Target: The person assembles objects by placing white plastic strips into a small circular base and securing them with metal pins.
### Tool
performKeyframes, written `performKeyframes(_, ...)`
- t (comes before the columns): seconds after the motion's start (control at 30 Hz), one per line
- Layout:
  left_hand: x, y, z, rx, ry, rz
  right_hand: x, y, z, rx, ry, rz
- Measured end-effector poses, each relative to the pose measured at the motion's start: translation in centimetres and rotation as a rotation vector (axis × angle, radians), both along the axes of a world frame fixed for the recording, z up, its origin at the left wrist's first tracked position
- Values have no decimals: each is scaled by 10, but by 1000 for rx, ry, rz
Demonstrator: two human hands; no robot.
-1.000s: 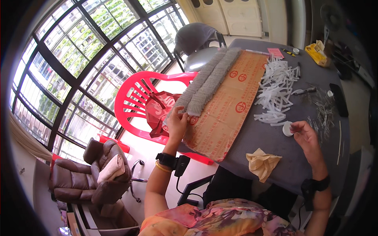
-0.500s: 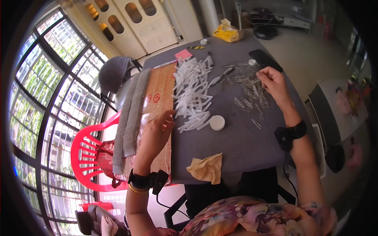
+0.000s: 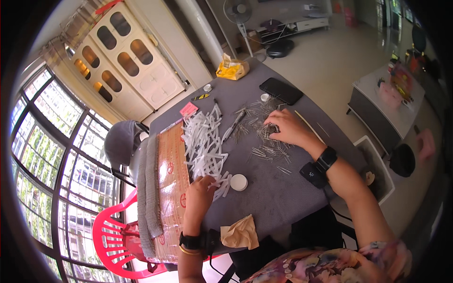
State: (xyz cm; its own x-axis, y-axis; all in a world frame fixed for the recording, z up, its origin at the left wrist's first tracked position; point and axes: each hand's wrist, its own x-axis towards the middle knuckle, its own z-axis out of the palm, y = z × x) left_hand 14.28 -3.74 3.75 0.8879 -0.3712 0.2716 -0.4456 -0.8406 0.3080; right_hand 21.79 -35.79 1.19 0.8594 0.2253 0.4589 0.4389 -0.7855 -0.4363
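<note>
My left hand is at the near end of a pile of narrow white strips. Its fingertips are closed on a white strip there. My right hand reaches down into a scattered pile of thin metal pins, thumb and fingers curled together; whatever lies between the fingertips is too small to make out. A round white lid-like piece sits beside the strips. Between the two piles lies a dark pen-like tool.
A brown cardboard sheet and a grey ribbed textile roll line the table's left side. A crumpled tan cloth lies at the near edge. Farther off are a black phone and a yellow packet. A red chair stands left.
My left hand has moved from above the cardboard onto the near end of the strips. My right hand, raised beside the pins before, has lowered into them. The head view has turned.
</note>
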Motion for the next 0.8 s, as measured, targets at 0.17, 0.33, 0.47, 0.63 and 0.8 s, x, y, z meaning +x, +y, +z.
performKeyframes(0.17,-3,6,0,-206,67,52,-14,4,23,178,31,109)
performKeyframes(0.33,1,8,-9,-400,68,112,-5,-12,19,412,103,-72)
performKeyframes(0.47,6,20,-18,-673,134,167,5,-8,20,833,-98,155)
performKeyframes(0.63,5,17,-16,-590,116,178,-12,-49,37,528,70,-158)
performKeyframes(0.8,8,21,-22,-460,-19,156,-25,-51,31,-250,291,-426)
